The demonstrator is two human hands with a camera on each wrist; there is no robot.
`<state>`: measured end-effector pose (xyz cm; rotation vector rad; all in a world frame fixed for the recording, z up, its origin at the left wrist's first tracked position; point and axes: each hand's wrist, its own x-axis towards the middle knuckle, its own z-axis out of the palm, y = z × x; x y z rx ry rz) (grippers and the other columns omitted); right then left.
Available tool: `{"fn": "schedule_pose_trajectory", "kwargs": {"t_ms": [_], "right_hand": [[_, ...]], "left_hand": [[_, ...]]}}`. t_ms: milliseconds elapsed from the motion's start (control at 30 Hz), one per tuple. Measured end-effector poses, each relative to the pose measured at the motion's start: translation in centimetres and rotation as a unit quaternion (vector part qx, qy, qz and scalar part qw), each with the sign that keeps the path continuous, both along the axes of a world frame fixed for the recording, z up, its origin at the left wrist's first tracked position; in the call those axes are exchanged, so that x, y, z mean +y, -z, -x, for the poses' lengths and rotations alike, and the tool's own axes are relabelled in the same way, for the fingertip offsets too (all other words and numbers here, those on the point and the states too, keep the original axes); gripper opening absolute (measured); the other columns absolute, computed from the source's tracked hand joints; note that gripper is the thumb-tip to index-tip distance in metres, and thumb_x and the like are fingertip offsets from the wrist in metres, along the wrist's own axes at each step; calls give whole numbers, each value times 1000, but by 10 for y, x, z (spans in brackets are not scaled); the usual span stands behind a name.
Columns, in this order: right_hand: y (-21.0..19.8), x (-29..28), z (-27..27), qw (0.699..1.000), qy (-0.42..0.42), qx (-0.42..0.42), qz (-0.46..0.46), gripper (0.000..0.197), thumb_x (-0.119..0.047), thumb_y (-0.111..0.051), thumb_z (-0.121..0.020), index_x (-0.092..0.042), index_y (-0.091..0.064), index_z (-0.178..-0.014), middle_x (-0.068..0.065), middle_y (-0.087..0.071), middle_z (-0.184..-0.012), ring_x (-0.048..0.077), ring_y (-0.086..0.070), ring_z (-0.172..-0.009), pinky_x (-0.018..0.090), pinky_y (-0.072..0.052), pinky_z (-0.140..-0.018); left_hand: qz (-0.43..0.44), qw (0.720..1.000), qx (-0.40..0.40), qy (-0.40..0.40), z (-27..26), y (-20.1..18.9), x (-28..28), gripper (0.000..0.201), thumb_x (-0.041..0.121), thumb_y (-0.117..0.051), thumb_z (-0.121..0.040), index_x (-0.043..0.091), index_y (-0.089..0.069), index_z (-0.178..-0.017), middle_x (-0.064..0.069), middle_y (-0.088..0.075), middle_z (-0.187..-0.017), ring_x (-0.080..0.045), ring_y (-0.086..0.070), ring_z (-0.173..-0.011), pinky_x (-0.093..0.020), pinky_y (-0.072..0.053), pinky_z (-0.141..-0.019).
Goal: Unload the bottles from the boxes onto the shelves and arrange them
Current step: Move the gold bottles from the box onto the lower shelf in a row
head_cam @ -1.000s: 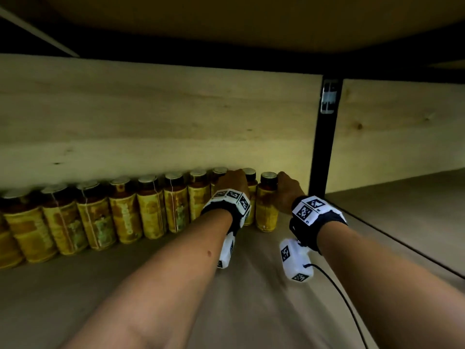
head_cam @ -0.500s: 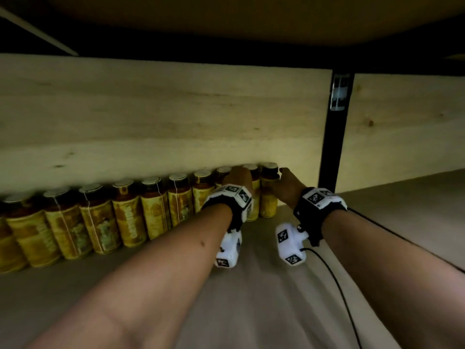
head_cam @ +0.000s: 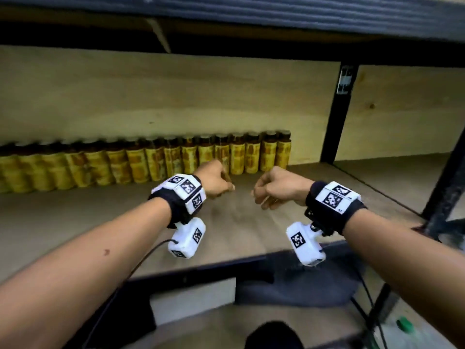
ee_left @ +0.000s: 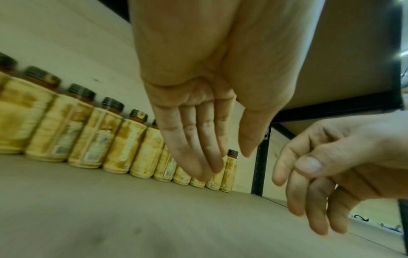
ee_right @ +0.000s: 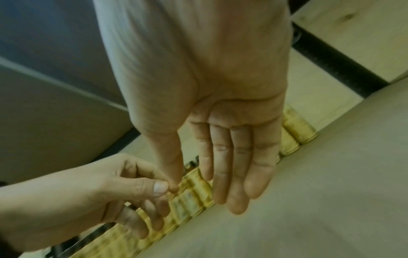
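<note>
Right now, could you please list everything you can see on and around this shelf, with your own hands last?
bottles: one long row, too blurred to count, yellow labels, dark caps, upright along the back wall.
shelf: one, pale wood, under the row.
post: one, black, right of the row.
green cap: one, on the floor, lower right.
wrist bands: two, black and white.
left hand: empty, above the shelf.
right hand: empty, above the shelf.

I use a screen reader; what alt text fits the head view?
Two empty hands, left hand and right hand, hover above a wooden shelf. Behind them, a row of yellow-labelled bottles stands along the back wall.
</note>
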<state>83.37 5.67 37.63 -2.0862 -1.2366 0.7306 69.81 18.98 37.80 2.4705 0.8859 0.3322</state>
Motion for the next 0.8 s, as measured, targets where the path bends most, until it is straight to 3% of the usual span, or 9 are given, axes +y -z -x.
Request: {"fn": "schedule_pose_trajectory", "kwargs": {"t_ms": [100,200,267,333,400,533,600,700,800], "right_hand": [[16,-18,37,998,-58,12,35,18,-20,-67,-91,-3,-67,-96,13,-74,-88,21,-69,-72,27,-53,-63],[38,-36,84,989,-124,20,77,30,-22,-68,-89,1,-62,-108,17,-73,-96,22,-69,-73,31,-53,-67],[55,-44,112,981,-167,8,99,30,-25,-70,-88,-4,-63,-109,15,-73,-96,20,-68,-74,32,-54,-69],[74,-49,135,972,-207,-15,114,29,-28,-71,-87,-7,-66,-106,10,-71,-89,15,-67,-70,29,-52,-64],[102,-49,149,966,-222,-28,126,29,-31,-72,-85,-8,-67,-103,9,-72,-88,14,-67,-68,29,-52,-61],[181,-44,166,961,-206,-20,182,28,-32,-73,-83,-10,-68,-100,6,-71,-86,15,-66,-67,29,-54,-61],[226,-42,170,955,-195,-5,222,27,-31,-71,-84,-9,-67,-100,5,-69,-84,17,-66,-69,29,-54,-61],[293,-46,174,950,-146,12,274,22,-30,-69,-85,-12,-65,-97,6,-66,-82,20,-63,-68,31,-55,-58],[358,-53,174,940,-86,55,326,26,-31,-66,-88,-6,-65,-95,9,-67,-82,24,-65,-71,31,-52,-60]], "left_hand": [[103,994,19,35,46,16,-20,21,19,-68,-89,-2,-67,-88,-13,-71,-74,-20,-67,-58,-34,-59,-61],[124,985,68,101,96,36,-48,22,15,-66,-90,-7,-67,-92,-12,-69,-74,-13,-65,-53,-28,-57,-54],[113,982,85,123,122,54,-63,22,18,-67,-89,-3,-69,-94,-9,-68,-74,-9,-64,-55,-26,-55,-55],[75,983,106,131,142,76,-73,17,23,-69,-87,8,-73,-93,-2,-69,-73,1,-59,-51,-21,-52,-55],[82,981,120,125,157,107,-78,14,26,-70,-85,14,-73,-92,2,-68,-73,2,-56,-50,-21,-52,-55],[163,974,142,71,175,199,-77,21,27,-71,-84,12,-73,-97,-4,-71,-84,-13,-63,-66,-32,-60,-63],[206,965,155,40,180,251,-79,18,26,-72,-83,12,-73,-96,-9,-72,-91,-16,-62,-69,-30,-57,-62],[255,945,202,-23,184,341,-82,12,26,-73,-82,18,-71,-90,-6,-71,-88,-16,-60,-73,-22,-46,-60],[314,914,236,-100,187,423,-97,18,20,-72,-82,8,-66,-94,-4,-62,-75,-15,-55,-61,-20,-41,-48]]}}
